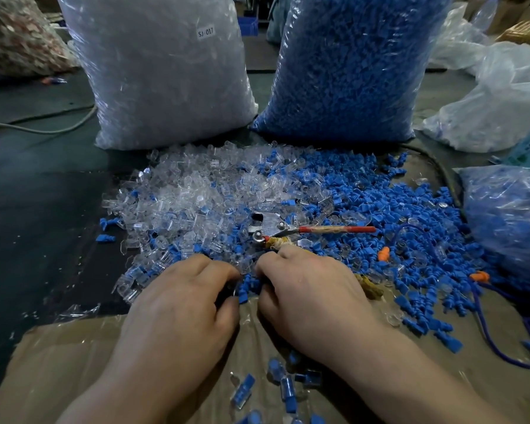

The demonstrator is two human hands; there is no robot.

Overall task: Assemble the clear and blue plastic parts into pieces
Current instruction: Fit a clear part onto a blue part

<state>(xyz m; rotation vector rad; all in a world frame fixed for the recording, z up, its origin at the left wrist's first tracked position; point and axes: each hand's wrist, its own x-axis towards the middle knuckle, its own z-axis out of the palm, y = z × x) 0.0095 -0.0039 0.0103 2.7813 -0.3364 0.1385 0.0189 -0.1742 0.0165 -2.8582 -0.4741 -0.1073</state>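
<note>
A loose heap of clear plastic parts point(178, 191) and blue plastic parts point(380, 203) covers the dark table. My left hand point(178, 298) and my right hand point(306, 298) meet at the near edge of the heap, fingers curled. Between them sits a blue part point(244, 291), which the left fingers pinch together with a clear part whose shape is mostly hidden. What my right fingertips hold is hidden. Several joined clear-and-blue pieces point(285, 390) lie on the cardboard point(58, 362) below my wrists.
A metal hand tool with red handles point(288, 229) lies on the heap just beyond my hands. A big bag of clear parts point(162, 71) and one of blue parts point(349, 65) stand behind. Another bag point(511, 221), orange earplugs point(383, 254) and a blue cord point(484, 328) lie at right.
</note>
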